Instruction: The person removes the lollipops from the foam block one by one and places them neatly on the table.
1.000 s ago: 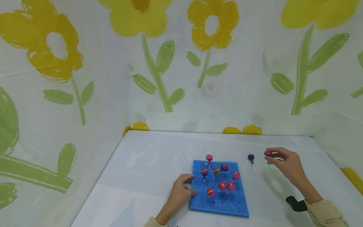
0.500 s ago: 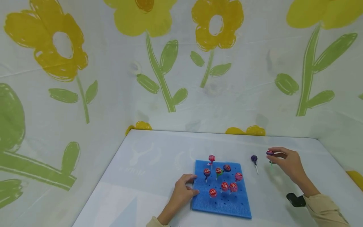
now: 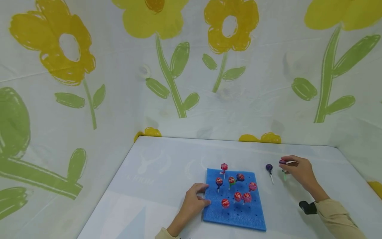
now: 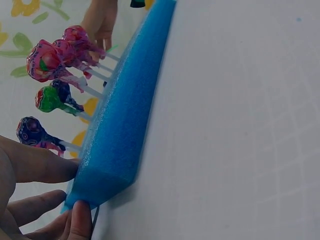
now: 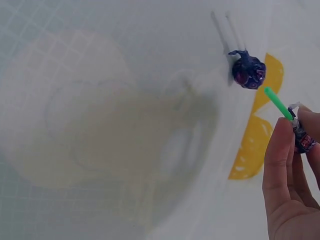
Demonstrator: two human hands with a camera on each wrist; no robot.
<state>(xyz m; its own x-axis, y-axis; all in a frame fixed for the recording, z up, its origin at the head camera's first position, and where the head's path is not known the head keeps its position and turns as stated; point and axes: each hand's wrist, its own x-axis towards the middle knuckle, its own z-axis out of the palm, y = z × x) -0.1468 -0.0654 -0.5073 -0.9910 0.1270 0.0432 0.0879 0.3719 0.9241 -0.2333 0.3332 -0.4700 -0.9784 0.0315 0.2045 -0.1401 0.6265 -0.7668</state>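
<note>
A blue foam board point(image 3: 218, 214) lies on the white table with several wrapped lollipops standing in it, among them a red one point(image 3: 225, 203). My left hand point(image 3: 191, 202) holds the board at its left edge; in the left wrist view its fingers point(image 4: 45, 167) bend about the foam's corner. Right of the board, my right hand point(image 3: 302, 172) pinches a dark purple lollipop point(image 5: 303, 141) between thumb and fingers. Its green stick point(image 5: 278, 102) points away from the hand, and downward in the head view. Another dark purple lollipop point(image 3: 269, 167) with a white stick lies on the table beside that hand.
Rows of small holes show in the board's near part. A black strap-like piece point(image 3: 307, 207) sits by the right sleeve. White cloth point(image 3: 119, 83) with printed yellow flowers hangs behind and beside the table point(image 3: 161, 202).
The head view has turned slightly left, so the scene sits further right. My right hand, still pinching the lollipop, has moved a little left toward the one on the table. The left hand stays put.
</note>
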